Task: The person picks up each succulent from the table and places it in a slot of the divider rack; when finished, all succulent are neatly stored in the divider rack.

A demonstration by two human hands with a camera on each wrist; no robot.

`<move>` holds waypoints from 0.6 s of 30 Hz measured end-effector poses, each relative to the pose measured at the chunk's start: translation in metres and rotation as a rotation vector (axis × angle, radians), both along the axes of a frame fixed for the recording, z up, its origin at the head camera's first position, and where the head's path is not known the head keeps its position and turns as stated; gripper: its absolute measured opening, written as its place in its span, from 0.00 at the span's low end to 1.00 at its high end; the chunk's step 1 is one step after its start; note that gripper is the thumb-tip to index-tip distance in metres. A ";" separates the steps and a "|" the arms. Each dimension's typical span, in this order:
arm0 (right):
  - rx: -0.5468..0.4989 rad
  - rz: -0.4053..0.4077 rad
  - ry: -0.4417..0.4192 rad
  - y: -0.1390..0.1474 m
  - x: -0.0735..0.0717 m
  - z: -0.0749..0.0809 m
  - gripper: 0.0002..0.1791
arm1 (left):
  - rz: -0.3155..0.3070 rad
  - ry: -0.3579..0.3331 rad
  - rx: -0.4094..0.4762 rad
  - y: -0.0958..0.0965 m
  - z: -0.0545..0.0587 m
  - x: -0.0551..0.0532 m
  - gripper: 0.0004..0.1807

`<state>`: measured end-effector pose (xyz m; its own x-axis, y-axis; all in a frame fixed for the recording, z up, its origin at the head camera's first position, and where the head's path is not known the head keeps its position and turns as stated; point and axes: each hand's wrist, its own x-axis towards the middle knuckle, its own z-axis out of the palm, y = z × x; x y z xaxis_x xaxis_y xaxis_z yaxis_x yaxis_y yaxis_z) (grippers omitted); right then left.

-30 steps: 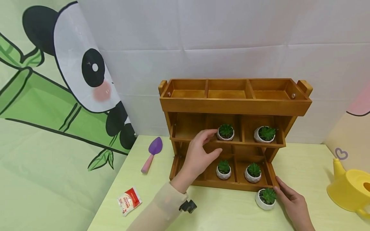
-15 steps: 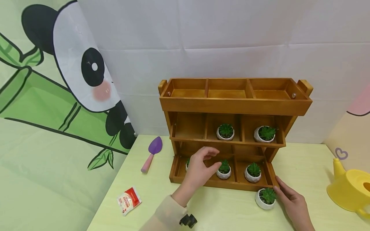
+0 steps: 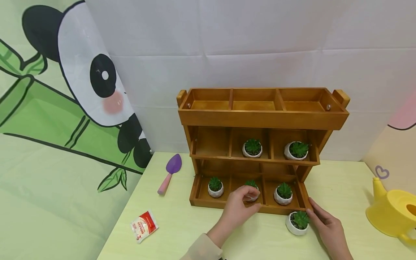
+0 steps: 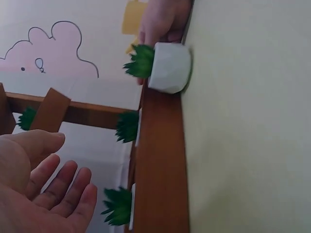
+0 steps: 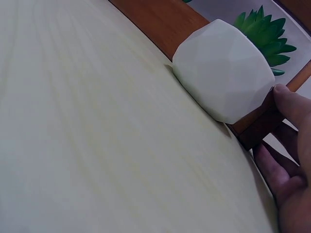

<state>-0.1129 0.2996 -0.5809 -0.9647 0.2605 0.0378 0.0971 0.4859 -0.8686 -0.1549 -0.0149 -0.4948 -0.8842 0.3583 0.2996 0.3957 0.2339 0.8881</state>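
My left hand (image 3: 238, 207) hovers in front of the bottom tier of a wooden plant shelf (image 3: 263, 120), fingers loosely bent with nothing between them. In the head view it overlaps the middle potted succulent (image 3: 251, 185). Other small succulents in white pots stand on that tier, a left one (image 3: 215, 187) and a right one (image 3: 284, 194). My right hand (image 3: 329, 227) grips the shelf's front right corner, thumb in front and fingers along the side. Beside that thumb, a white faceted pot with a succulent (image 5: 223, 73) sits on the table against the shelf front.
On the middle tier stand two more succulents, one central (image 3: 252, 148) and one right (image 3: 296, 150). A purple trowel (image 3: 169, 173) with a pink handle and a red-and-white packet (image 3: 144, 226) lie left on the table. A yellow watering can (image 3: 391, 213) stands at the right.
My left hand has come down from the middle tier's central succulent to the front of the bottom tier, uncovering the bottom left succulent. My right hand stays at the shelf corner.
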 end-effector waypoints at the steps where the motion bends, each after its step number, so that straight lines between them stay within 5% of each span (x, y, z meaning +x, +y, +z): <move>1: 0.000 -0.001 -0.002 0.000 0.000 0.000 0.33 | -0.007 -0.020 -0.003 0.003 -0.003 0.002 0.15; 8: 0.006 -0.009 -0.009 0.000 0.001 0.000 0.33 | -0.035 -0.128 -0.038 0.024 -0.018 0.009 0.14; 18: 0.003 -0.011 0.016 -0.001 0.000 0.000 0.32 | -0.026 -0.129 -0.087 0.039 -0.033 0.012 0.16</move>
<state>-0.1129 0.2988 -0.5813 -0.9611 0.2709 0.0542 0.0885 0.4877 -0.8685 -0.1432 0.0244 -0.5280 -0.9036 0.4008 0.1514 0.2867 0.3032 0.9088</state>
